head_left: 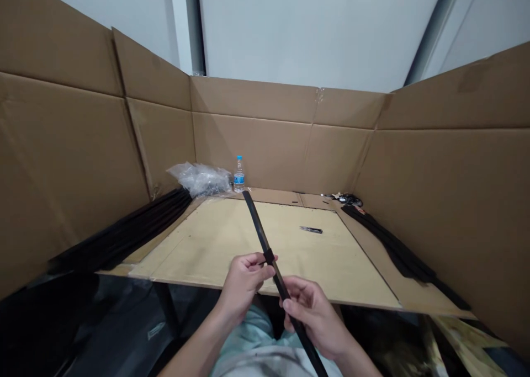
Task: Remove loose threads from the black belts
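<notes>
My left hand point(244, 288) and right hand point(314, 323) have their fingers closed around a slim matte-black strip point(257, 225), its tip pointing toward twelve o'clock above a pale flat board point(199, 250).

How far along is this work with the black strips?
Black strips already lie in two piles, one left of the pale board, one right of it; which are finished, I cannot tell. In hand is one strip, gripped by the left hand and right hand, a black band around it. Still lying apart on the board: a small knife.
</notes>
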Tool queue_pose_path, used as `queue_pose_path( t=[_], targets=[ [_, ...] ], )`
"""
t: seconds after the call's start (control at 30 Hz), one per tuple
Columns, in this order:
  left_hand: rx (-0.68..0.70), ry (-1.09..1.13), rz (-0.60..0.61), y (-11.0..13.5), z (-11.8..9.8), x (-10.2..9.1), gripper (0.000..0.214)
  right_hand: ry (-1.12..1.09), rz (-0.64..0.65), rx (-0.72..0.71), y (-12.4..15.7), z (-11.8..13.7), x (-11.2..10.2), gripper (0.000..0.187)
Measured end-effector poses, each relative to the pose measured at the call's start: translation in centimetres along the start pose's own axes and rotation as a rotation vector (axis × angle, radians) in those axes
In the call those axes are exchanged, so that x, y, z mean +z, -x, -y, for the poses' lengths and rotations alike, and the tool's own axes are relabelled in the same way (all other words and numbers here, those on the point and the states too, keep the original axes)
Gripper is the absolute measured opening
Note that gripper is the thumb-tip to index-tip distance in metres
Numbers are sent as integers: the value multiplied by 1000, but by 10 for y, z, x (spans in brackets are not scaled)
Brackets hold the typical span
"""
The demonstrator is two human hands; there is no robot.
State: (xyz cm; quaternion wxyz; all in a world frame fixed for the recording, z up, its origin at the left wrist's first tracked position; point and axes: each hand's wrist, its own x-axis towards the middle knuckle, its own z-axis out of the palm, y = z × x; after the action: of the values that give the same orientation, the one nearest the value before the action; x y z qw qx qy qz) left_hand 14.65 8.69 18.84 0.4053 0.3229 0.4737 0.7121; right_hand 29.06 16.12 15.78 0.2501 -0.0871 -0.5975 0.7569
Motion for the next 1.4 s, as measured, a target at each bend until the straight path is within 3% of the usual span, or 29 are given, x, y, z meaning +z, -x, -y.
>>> queue_pose_path(
  t=[0.07,0.17,0.57,1.13,1.4],
  targets=[
    [1,-19,44,0,1,-4,48,47,49,24,-1,2,0,33],
    [-9,-42,98,0,3,-8,39,62,63,48,0,3,1,41],
    [-85,65,121,-9,5,-15,47,-48,124,20,-7,2,-3,45],
    [-138,257,154,-10,19,-14,48,-271,248,149,-4,-12,-1,47],
    [-267,411,314,-3,25,-9,60,-343,333,215,-1,-15,5,51]
  ],
)
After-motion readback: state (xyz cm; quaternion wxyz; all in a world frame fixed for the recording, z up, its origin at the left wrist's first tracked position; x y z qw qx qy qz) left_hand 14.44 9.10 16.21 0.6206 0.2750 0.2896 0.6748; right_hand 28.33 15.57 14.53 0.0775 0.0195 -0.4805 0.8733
